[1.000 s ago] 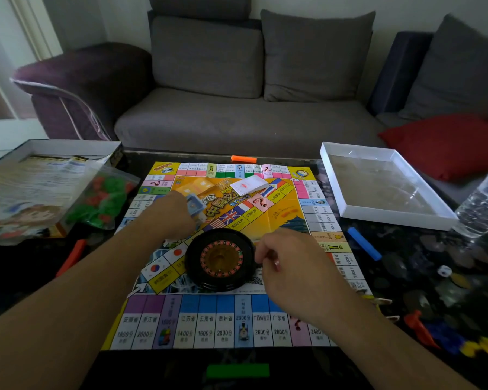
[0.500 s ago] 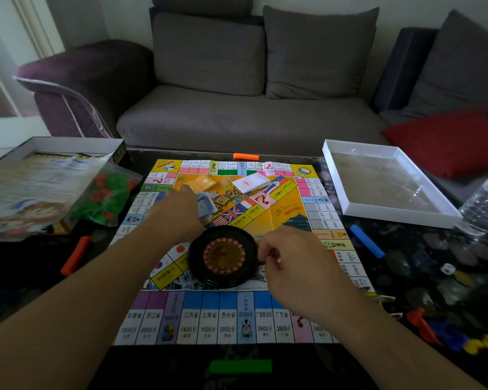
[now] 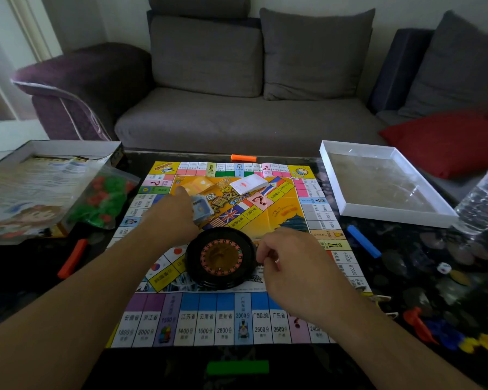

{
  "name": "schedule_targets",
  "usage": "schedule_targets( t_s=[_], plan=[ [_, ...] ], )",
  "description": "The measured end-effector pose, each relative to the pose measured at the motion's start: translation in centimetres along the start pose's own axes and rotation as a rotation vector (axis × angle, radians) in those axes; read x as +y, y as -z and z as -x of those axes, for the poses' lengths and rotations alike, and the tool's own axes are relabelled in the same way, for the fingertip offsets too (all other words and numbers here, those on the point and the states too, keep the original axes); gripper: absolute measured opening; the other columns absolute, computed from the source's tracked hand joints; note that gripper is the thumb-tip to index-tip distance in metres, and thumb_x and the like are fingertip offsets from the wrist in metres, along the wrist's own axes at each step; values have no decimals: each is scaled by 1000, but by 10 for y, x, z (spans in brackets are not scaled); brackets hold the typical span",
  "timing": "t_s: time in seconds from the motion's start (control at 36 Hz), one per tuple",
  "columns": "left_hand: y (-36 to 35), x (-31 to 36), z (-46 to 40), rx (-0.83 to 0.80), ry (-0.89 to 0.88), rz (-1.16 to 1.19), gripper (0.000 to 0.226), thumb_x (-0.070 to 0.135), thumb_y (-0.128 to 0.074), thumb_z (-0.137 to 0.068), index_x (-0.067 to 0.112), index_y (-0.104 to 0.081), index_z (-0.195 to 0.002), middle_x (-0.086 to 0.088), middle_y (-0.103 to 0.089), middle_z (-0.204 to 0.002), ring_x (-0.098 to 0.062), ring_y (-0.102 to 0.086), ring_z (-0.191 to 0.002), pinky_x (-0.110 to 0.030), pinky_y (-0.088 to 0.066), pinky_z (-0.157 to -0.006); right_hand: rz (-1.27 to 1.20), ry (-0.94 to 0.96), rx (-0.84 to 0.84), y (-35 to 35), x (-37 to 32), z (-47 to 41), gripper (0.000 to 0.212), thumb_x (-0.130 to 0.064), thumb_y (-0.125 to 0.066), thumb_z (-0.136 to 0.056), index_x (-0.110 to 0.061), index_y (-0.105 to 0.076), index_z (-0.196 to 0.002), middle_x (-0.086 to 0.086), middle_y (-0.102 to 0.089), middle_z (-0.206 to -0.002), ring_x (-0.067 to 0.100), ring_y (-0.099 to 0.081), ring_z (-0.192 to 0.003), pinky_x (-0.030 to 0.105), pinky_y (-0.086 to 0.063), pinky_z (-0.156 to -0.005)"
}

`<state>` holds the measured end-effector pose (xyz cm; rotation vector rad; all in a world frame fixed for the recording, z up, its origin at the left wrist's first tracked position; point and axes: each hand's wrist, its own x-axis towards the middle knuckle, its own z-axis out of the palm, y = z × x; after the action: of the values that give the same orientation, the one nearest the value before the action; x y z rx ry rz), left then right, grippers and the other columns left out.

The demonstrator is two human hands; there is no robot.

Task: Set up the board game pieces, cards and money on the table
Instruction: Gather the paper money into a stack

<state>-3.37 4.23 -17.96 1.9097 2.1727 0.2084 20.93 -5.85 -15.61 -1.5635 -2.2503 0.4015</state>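
Note:
A colourful game board (image 3: 223, 319) lies flat on the dark table. A black roulette wheel (image 3: 221, 257) stands on its near half. My left hand (image 3: 172, 215) reaches over the board's left middle and grips a small stack of bluish cards (image 3: 202, 208). A white card stack (image 3: 248, 183) and an orange card stack (image 3: 199, 183) lie on the board's far centre. My right hand (image 3: 290, 266) hovers just right of the wheel with fingers curled; whether it pinches anything is unclear.
The box lid with a leaflet (image 3: 31, 181) and a bag of red and green pieces (image 3: 104, 201) sit left. A white tray (image 3: 383, 178) and water bottle (image 3: 482, 201) sit right. Coloured bars (image 3: 362, 240), a die (image 3: 443, 268) and plastic pawns (image 3: 445, 333) lie around. A sofa stands behind.
My left hand has carried the bluish cards farther across the board, toward the orange stack. The right hand stays beside the wheel.

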Motion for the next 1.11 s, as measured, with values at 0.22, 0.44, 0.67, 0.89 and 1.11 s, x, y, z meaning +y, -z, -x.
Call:
schedule_targets(
  t_s=[0.22,0.44,0.67,0.89,1.11],
  plan=[
    [-3,-11,-3,6,43,175,30,24,-66,-95,8,-44,-107,-7,-52,-88,-18,-53,-72,-29,-40,-53,70,23,-15,2,0,1,16,-16,-63,-95,-28,-70,-103,-14,-59,-104,6,-55,-101,33,-54,-90],
    [29,16,5,-183,102,936,26,21,-64,-100,1,-61,-117,-6,-65,-89,-22,-64,-84,-42,-55,-84,-138,-61,1,-1,1,-3,36,-22,-69,-92,-37,-51,-119,-21,-54,-111,4,-56,-105,40,-56,-93],
    [32,64,67,-746,-23,1418,54,16,-83,-73,6,-62,-121,-5,-54,-76,-14,-51,-62,-27,-44,-58,-622,-72,-30,10,-15,3,139,-32,-98,-69,-61,7,-155,-35,-6,-164,0,-24,-151,19,-42,-104],
    [33,87,120,-849,-5,1588,18,7,-59,-89,7,-69,-105,-12,-64,-88,-23,-62,-74,-33,-54,-63,-647,46,-58,18,-11,12,110,-25,-97,-71,-47,-30,-155,-22,-45,-149,4,-59,-127,31,-62,-92],
    [39,82,143,-879,-28,1595,20,15,-67,-88,13,-77,-105,-12,-67,-98,-27,-63,-82,-40,-49,-78,-552,114,-82,27,-18,26,100,-36,-98,-69,-53,-34,-144,-27,-49,-139,3,-61,-122,32,-62,-91]
  ],
)
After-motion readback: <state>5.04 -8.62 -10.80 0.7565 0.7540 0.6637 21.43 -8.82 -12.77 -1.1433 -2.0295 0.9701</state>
